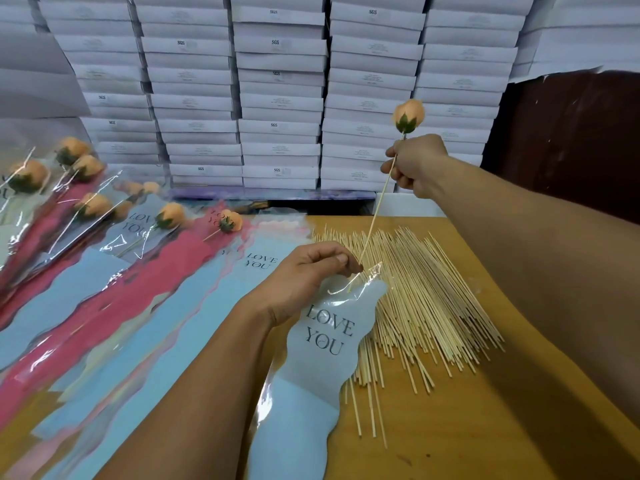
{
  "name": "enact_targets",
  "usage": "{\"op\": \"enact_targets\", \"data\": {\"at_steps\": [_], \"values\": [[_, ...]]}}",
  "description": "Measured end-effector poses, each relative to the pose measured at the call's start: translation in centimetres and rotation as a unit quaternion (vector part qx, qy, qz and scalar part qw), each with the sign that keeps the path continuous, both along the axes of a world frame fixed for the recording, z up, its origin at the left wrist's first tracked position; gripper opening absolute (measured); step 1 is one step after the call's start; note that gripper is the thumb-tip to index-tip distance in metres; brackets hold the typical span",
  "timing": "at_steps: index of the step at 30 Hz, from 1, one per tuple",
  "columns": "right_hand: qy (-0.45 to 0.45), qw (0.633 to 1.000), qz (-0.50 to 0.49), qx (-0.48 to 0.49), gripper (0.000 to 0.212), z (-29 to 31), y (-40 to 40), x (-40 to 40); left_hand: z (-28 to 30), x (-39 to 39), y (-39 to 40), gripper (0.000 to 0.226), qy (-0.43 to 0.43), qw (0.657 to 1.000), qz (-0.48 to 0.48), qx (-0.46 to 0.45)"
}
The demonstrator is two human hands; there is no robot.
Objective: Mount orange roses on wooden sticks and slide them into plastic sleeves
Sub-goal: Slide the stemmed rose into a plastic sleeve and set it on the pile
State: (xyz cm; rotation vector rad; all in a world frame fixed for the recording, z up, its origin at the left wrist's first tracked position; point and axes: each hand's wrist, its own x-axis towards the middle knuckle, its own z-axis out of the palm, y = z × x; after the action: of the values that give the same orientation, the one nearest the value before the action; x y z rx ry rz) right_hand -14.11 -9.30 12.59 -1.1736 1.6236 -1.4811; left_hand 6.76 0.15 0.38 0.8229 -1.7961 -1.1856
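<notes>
Back wall is stacked white flat boxes [280,98], several printed "SGS", floor to top of view. Dark brown panel [571,140] at right behind them. Work surface is a yellowish wooden table [502,393].

Right hand [414,164]: raised above the table, fingers curled around a wooden stick [375,216] in the upper part of its length. An orange rose [408,114] with green sepals sits on the stick's top end, bud pointing up. The stick slants down and to the left toward the other hand.

Left hand [311,271]: low over the table, thumb and fingers pinching the clear top edge of a light blue plastic sleeve [322,358] printed "LOVE YOU". The stick's lower tip is at the sleeve mouth, right by the pinching fingertips; the tip shows through the clear film, so it looks just inside, though the glare makes it hard to be sure. The sleeve hangs down toward the camera.

Loose pile of bare wooden sticks [426,306] lies on the table right of the sleeve, partly under it.

Left side of the table: flat empty sleeves [138,323] in blue and red, fanned and overlapping, some reading "LOVE YOU". Further back left, finished sleeved roses [86,188] lie in a heap, orange buds toward the boxes.
</notes>
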Motion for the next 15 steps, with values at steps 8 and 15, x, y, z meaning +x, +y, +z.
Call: {"op": "enact_targets", "data": {"at_steps": [8,15], "values": [[0.006,0.998,0.059,0.035,0.018,-2.9,1.0,1.0,0.0,-0.2,-0.1,0.029,0.011,1.0,0.016,-0.001],[0.011,0.986,0.138,0.094,0.019,-3.5,2.3,1.4,-0.1,-0.4,-0.3,0.026,0.029,0.999,0.042,0.004]]}}
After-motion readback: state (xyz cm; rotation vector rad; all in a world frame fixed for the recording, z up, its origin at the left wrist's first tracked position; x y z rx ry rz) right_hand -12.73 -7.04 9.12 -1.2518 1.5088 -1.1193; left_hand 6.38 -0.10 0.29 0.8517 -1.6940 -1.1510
